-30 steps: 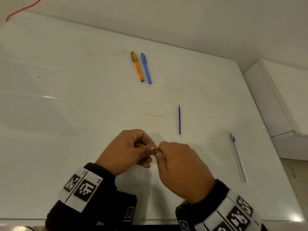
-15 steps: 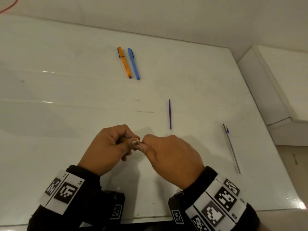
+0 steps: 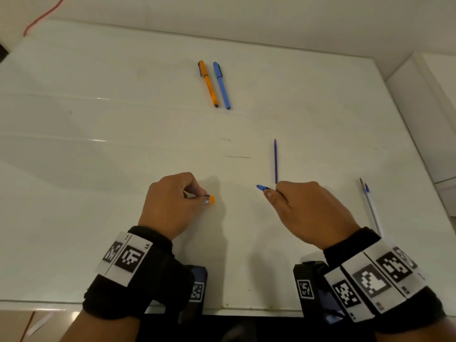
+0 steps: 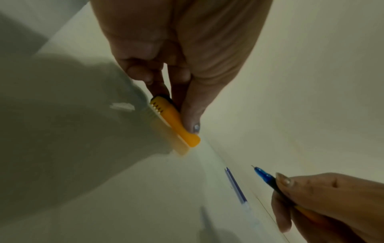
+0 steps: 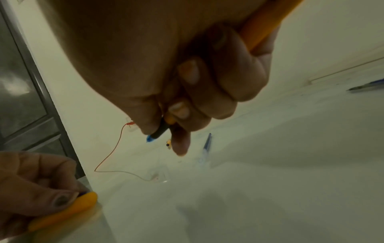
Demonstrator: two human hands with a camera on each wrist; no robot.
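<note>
Left grip [image 3: 172, 203] pinches the orange plastic pen cap [image 3: 211, 199] on the glossy white counter [image 3: 98, 169]; right grip [image 3: 311, 213] clasps the uncapped orange pen [image 3: 261, 187] well apart. A thin purple refill [image 3: 275, 161] lies just beyond it, a capped orange pen [image 3: 208, 83] and a capped blue pen [image 3: 221, 85] farther off

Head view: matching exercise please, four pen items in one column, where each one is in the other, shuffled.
Things:
1. orange cap
2. uncapped pen
3. purple refill
4. blue capped pen

Places:
A. beside the orange capped pen, far on the table
B. pinched by the left hand
C. lying loose on the table, just beyond the right hand
D. gripped by the right hand

Pairs: 1-B, 2-D, 3-C, 4-A
</note>
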